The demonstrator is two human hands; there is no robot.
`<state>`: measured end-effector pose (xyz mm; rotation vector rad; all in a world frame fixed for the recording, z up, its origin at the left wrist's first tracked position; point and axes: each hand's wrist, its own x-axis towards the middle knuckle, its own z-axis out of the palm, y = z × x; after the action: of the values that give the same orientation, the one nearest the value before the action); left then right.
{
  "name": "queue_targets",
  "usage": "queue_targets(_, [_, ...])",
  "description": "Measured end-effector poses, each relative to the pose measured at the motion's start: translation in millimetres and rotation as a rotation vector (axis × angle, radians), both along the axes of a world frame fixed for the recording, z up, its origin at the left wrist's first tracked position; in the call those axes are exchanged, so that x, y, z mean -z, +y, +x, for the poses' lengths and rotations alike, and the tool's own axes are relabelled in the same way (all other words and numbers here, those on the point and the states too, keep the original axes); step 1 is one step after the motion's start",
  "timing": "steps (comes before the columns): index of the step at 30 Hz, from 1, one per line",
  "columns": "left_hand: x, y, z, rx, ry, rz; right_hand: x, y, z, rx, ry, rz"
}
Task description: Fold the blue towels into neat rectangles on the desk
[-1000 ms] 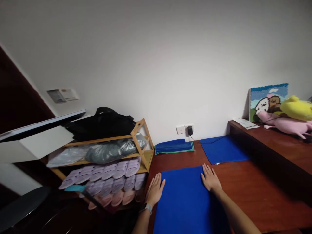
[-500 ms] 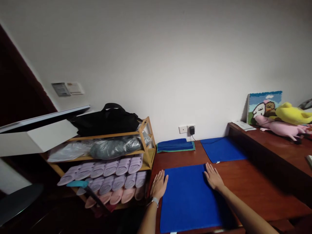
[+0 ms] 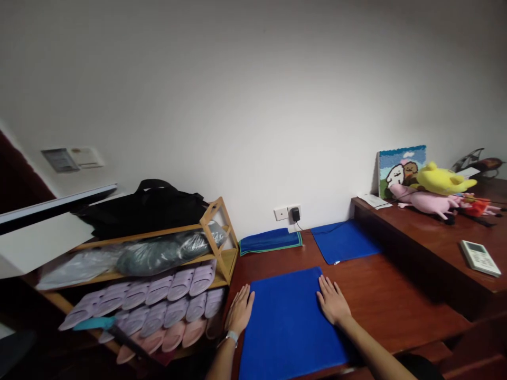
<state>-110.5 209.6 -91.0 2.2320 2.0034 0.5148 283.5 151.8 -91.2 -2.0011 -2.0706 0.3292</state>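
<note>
A blue cloth (image 3: 289,322) lies spread flat on the reddish-brown wooden table (image 3: 392,295). My left hand (image 3: 240,309) rests flat by the cloth's left edge, fingers stretched out, with a band on the wrist. On the other side, my right hand (image 3: 333,302) lies flat over the cloth's right edge near its far corner. Neither hand grips anything. Behind them, against the wall, are a folded blue cloth with green edging (image 3: 271,240) and a second flat blue cloth (image 3: 344,243).
A wooden rack (image 3: 219,248) on the left holds slippers (image 3: 182,285), plastic-wrapped items and a black bag (image 3: 146,208). A plug (image 3: 295,214) sits in the wall socket. Plush toys (image 3: 439,179), a dog picture (image 3: 402,169) and a remote control (image 3: 480,258) are on the raised right ledge.
The view has turned to the right, so the scene sits further left and the remote control shows fully. Both hands stay flat at the cloth's sides.
</note>
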Motion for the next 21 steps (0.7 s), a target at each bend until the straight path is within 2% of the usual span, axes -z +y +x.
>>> queue_targets(3, [-7.1, 0.1, 0.2, -0.041, -0.028, 0.101, -2.3, 0.5, -1.5, 0.005, 0.004, -0.021])
queue_targets(5, [-13.3, -2.0, 17.8, -0.014, -0.048, 0.215, -3.6, 1.5, -2.7, 0.006, 0.014, -0.021])
queue_targets(6, [-16.3, -4.7, 34.7, 0.033, -0.051, 0.258, -4.2, 2.0, -3.0, 0.005, 0.022, -0.019])
queue_targets(8, [-20.5, -13.9, 84.8, 0.179, -0.037, 0.278, -4.3, 2.8, -2.9, 0.004, 0.033, -0.015])
queue_targets(11, [-19.6, -33.4, 181.4, 0.393, 0.008, 0.162, -0.4, 3.7, -0.4, -0.011, 0.019, -0.023])
queue_targets(13, [-15.2, -45.1, 237.3, 0.422, 0.040, 0.040, 4.3, 4.5, 2.0, -0.057, -0.008, -0.028])
queue_targets(15, [-10.4, -53.2, 270.9, 0.390, 0.061, -0.045, 8.3, 5.3, 3.7, -0.102, -0.031, -0.021])
queue_targets(16, [-8.3, -55.8, 277.4, 0.369, 0.071, -0.069, 9.2, 5.6, 3.9, -0.107, -0.038, -0.018])
queue_targets(18, [-5.3, -58.6, 270.4, 0.346, 0.093, -0.086, 7.8, 5.4, 3.2, -0.076, -0.034, -0.018])
queue_targets(21, [-2.6, -58.9, 221.3, 0.316, 0.126, -0.081, 0.7, 3.2, 0.2, -0.015, -0.002, -0.022])
